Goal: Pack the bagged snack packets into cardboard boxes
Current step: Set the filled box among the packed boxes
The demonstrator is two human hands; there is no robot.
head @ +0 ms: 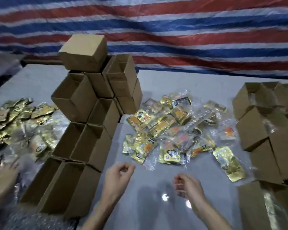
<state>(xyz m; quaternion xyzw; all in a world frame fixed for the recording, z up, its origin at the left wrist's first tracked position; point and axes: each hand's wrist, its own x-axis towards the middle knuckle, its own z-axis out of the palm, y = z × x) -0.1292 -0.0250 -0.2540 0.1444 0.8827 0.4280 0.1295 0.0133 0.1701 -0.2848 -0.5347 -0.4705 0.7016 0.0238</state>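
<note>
Both the left hand (pixel 118 175) and right hand (pixel 189 185) were held empty, fingers loosely curled, just short of the heap of bagged snack packets (pixel 170 130) on the bench (pixel 148 209). A pickup seemed pending; next, one bag would be gripped and carried to an open cardboard box (pixel 83 145) left of the heap.

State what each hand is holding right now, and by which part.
Nothing is held. The left hand and the right hand hover with fingers loosely curled over the bare table, short of the snack packets.
</note>
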